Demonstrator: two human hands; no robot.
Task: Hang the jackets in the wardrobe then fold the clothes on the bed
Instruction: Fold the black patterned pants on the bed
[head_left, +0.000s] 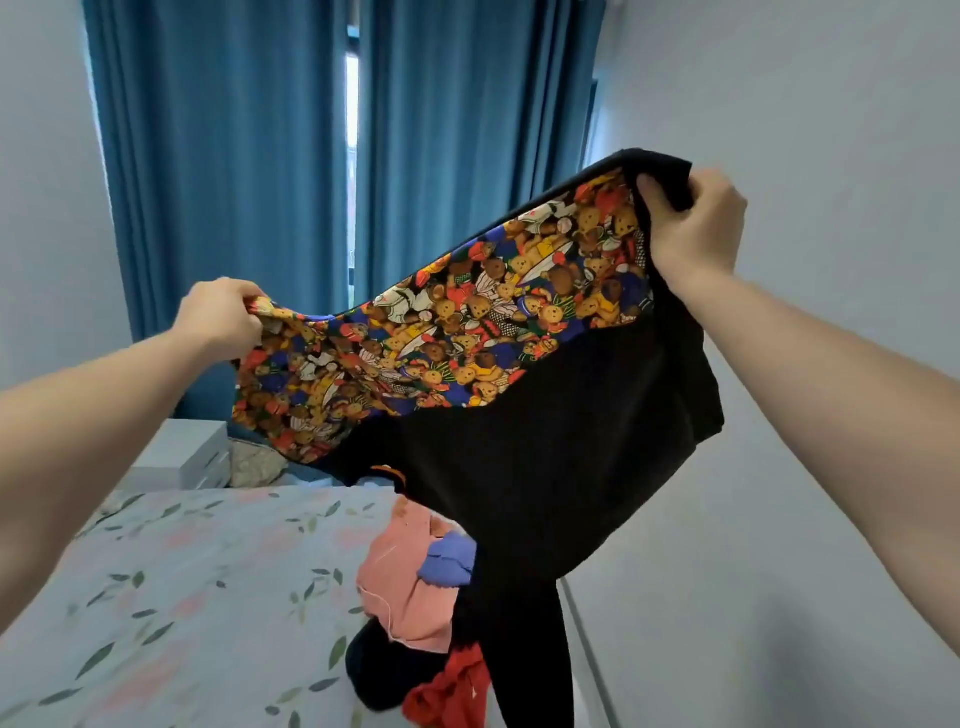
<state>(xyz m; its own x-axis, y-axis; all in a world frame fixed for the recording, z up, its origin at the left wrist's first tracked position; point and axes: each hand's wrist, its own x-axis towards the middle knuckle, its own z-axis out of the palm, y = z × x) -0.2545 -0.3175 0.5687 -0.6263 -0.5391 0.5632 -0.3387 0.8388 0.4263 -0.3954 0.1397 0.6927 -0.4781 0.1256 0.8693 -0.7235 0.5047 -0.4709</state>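
I hold a black garment with a bright teddy-bear print panel (519, 415) spread in the air above the bed. My left hand (221, 317) pinches the printed edge at the lower left. My right hand (696, 228) grips the black edge higher up at the right. The garment hangs slanted, and a black sleeve dangles down at the bottom. Beneath it on the bed (182, 597) lies a pile of clothes: a pink piece (400, 587), a purple-blue piece (447, 564), a black piece (379, 670) and a red piece (447, 696).
The bed has a pale floral sheet. Blue curtains (234, 182) hang behind it with a narrow gap of light. A white bedside cabinet (182, 457) stands at the far left of the bed. A pale wall (779, 519) runs close along the right.
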